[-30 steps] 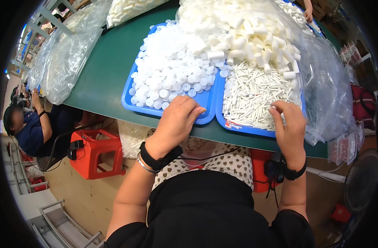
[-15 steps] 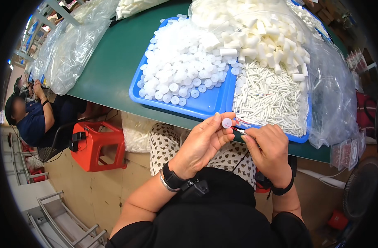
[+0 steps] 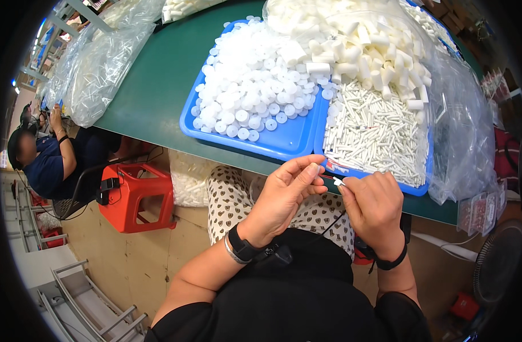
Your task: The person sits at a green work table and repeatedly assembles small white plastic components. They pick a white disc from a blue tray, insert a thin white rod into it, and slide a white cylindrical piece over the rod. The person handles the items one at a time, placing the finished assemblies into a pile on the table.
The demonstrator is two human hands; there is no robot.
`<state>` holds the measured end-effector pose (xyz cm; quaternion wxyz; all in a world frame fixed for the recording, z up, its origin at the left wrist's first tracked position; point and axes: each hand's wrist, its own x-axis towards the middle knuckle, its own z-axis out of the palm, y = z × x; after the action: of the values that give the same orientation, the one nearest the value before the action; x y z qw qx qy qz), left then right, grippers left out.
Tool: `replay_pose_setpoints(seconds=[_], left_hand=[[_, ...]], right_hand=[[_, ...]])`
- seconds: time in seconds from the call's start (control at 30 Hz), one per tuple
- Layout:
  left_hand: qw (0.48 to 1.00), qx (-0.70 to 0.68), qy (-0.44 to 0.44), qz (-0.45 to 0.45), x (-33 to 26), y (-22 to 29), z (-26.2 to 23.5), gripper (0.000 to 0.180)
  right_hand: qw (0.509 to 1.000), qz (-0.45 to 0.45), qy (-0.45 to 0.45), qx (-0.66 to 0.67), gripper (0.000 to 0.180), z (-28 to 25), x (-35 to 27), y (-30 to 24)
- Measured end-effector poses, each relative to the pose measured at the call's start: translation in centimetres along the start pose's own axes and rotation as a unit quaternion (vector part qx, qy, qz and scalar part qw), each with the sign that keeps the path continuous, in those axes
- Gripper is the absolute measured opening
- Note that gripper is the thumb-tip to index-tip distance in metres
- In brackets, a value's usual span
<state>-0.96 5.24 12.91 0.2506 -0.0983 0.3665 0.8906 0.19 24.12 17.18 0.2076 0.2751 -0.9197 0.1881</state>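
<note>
My left hand [image 3: 282, 195] is closed in a pinch, with a small white plastic disc [image 3: 321, 169] mostly covered by the thumb. Close by on the right, my right hand [image 3: 376, 199] pinches a short thin white stick [image 3: 338, 181] between thumb and forefinger. A thin dark red strand seems to run between the two pinches; its ends are hidden by my fingers. Both hands hover just off the near edge of the blue trays. Translucent white discs [image 3: 244, 85] are heaped in the left tray, and slim white sticks [image 3: 378, 134] fill the right one.
A green table [image 3: 138, 108] carries the blue tray [image 3: 278, 149] and a clear bag of thick white foam cylinders [image 3: 380, 43]. Clear plastic bags [image 3: 104, 74] lie at left. A red stool [image 3: 135, 196] and a seated person [image 3: 53, 165] are to the left; a fan [image 3: 500, 256] stands at right.
The left thumb has slid over the disc, which showed its face before. My right hand has shifted slightly right, and more of the white stick's tip shows.
</note>
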Motion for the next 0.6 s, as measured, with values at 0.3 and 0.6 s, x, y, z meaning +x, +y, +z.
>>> replay_pose_setpoints(seconds=[0.3, 0.6], left_hand=[[0.999, -0.017, -0.006, -0.027, 0.0, -0.5, 0.0, 0.033], [0.984, -0.142, -0.062, -0.085, -0.2, -2.7, 0.5, 0.035]], right_hand=[[1.0, 0.002, 0.006, 0.017, 0.013, 0.1, 0.0, -0.1], [0.925, 0.255, 0.016, 0.281, 0.006, 3.3, -2.0, -1.1]])
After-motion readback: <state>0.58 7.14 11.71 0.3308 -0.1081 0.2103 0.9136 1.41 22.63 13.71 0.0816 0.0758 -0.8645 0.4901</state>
